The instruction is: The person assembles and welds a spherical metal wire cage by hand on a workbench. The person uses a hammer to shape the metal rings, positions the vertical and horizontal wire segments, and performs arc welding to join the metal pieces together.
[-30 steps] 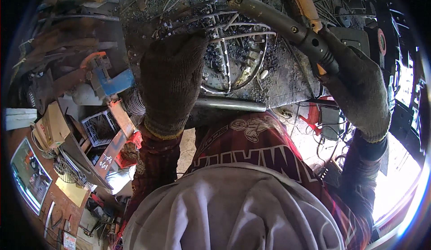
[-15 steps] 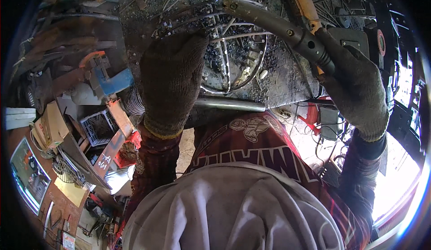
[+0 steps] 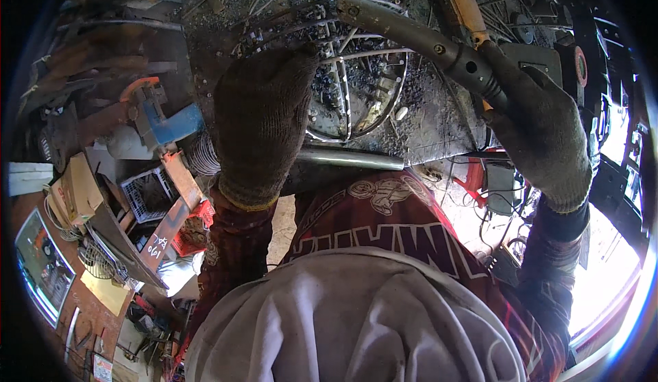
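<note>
My right hand (image 3: 548, 135), in a grey knitted glove, is closed around the near end of a dark metal tube (image 3: 411, 33). This tube bends slightly, has round holes and screws along it, and slants up to the left over the bench. My left hand (image 3: 260, 118), in a darker brown-grey glove, is closed beside a round frame of welded metal rods (image 3: 346, 90). Its fingertips are turned away, so what they hold, if anything, is hidden. A shiny metal pipe (image 3: 353, 158) lies along the bench's near edge, just right of my left wrist.
The dark bench top (image 3: 439, 132) is strewn with grit and scraps. An orange-brown pipe (image 3: 460, 5) runs behind the dark tube. To the left are a blue metal tool (image 3: 177, 125), a white plastic basket (image 3: 147, 195) and a cardboard box (image 3: 75, 193). Cables hang right of my lap.
The dark tube's far end has shifted very slightly left. Both gloved hands keep nearly the same place and pose.
</note>
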### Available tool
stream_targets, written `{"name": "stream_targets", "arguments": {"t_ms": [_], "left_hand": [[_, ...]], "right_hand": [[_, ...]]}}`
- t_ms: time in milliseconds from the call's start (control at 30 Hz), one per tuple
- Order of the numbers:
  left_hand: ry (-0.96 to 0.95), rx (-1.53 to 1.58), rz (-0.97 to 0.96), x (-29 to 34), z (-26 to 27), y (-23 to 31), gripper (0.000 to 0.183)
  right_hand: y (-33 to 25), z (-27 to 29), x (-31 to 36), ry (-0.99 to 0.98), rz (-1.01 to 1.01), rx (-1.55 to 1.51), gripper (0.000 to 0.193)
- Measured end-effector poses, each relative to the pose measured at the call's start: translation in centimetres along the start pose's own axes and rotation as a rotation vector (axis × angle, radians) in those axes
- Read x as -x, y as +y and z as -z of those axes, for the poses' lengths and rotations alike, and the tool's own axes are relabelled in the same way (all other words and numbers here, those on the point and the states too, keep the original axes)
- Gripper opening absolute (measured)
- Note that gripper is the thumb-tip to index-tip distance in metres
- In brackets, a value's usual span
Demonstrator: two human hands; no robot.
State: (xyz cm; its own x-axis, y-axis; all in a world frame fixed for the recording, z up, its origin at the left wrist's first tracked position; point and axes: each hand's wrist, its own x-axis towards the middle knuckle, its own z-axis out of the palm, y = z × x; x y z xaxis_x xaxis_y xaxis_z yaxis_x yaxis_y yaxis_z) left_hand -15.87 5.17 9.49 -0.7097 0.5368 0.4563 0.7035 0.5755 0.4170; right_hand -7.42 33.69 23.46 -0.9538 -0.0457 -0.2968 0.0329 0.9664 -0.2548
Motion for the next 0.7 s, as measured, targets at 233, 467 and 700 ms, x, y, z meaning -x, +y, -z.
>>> {"name": "stream_targets", "arguments": {"t_ms": [233,467,700], "left_hand": [[-0.025,-0.079,-0.021,0.4,-0.1,-0.2,0.025],[0.003,-0.069,0.011,0.6,-0.2,-0.1,0.026],[-0.059,-0.083,0.075,0.7,-0.1,0.2,0.023]], "right_hand": [[0.0,0.7,-0.5,-0.037,-0.026,0.067,0.075],[0.8,5.6,-1.7,0.02,0.164,0.174,0.076],[0.0,7.1,-3.7,-0.056,0.191,0.338,0.076]]}}
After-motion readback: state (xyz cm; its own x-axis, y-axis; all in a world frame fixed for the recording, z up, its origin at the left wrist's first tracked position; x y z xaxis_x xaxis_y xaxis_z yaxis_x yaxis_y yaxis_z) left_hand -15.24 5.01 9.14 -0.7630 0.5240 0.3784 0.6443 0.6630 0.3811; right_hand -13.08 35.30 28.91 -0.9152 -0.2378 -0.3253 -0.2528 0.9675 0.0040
